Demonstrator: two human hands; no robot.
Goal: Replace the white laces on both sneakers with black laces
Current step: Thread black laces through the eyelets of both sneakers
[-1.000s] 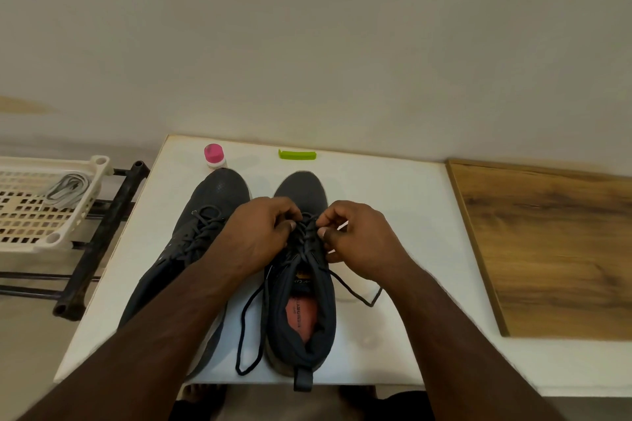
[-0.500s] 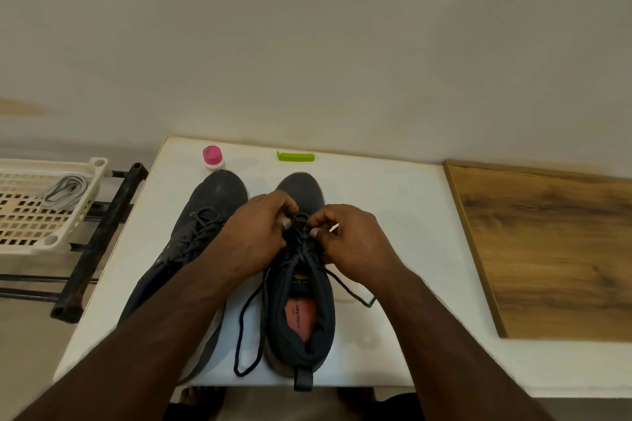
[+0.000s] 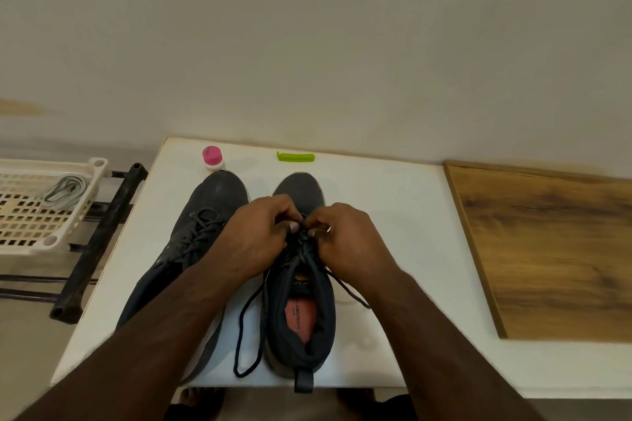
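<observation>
Two dark grey sneakers stand side by side on the white table [image 3: 393, 202], toes away from me. The left sneaker [image 3: 208, 215] is laced in black. Over the lacing of the right sneaker [image 3: 301, 318], my left hand [image 3: 260, 239] and my right hand [image 3: 349, 239] meet, fingertips pinching the black lace [image 3: 246, 328]. Its loose ends trail down both sides of the shoe, one looping near the table's front edge. The eyelets under my fingers are hidden.
A pink-capped small bottle [image 3: 212, 158] and a green clip [image 3: 295, 156] lie at the table's far edge. A cream plastic basket [image 3: 37, 232] at left holds the white laces [image 3: 65, 193]. A black bar [image 3: 99, 246] runs beside it. A wooden board [image 3: 554, 249] lies at right.
My hands have drawn closer together over the right sneaker's lacing, fingertips now touching. The shoes have not moved.
</observation>
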